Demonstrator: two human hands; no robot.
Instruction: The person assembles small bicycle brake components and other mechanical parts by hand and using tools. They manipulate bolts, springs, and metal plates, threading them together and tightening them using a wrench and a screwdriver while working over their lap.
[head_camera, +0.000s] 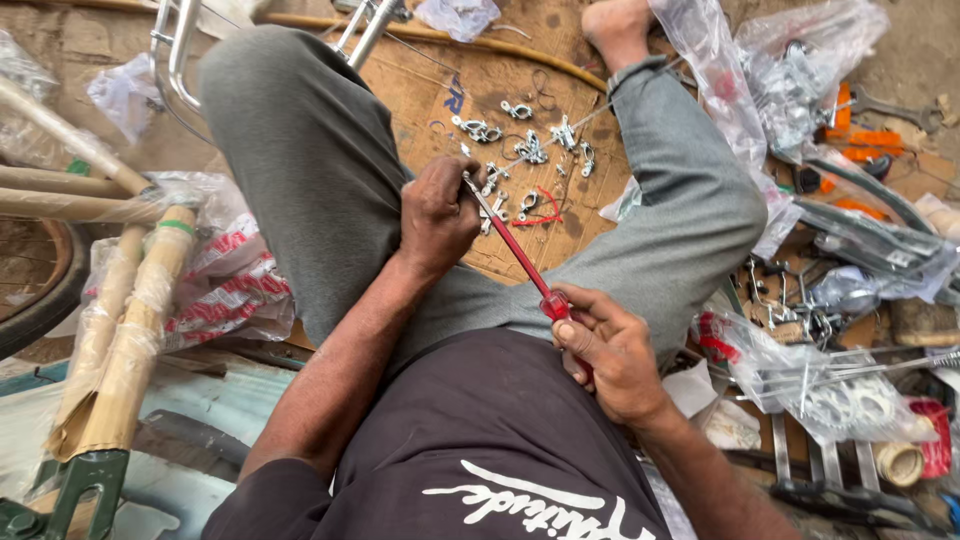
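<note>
A red-handled screwdriver (520, 262) is gripped at the handle by the right hand (610, 350), fingers closed around it, just above the lap. The shaft runs up-left to the left hand (437, 215), which is closed around the tip end; whether a small part is pinched there cannot be told. Both hands are held over the grey-trousered legs (300, 160), near each other but apart. Small metal clamps and brackets (525, 150) are scattered on the cardboard sheet (440, 90) between the knees. Plastic bags of parts (800, 80) are piled to the right. A paper-wrapped bicycle frame (120, 320) lies to the left.
</note>
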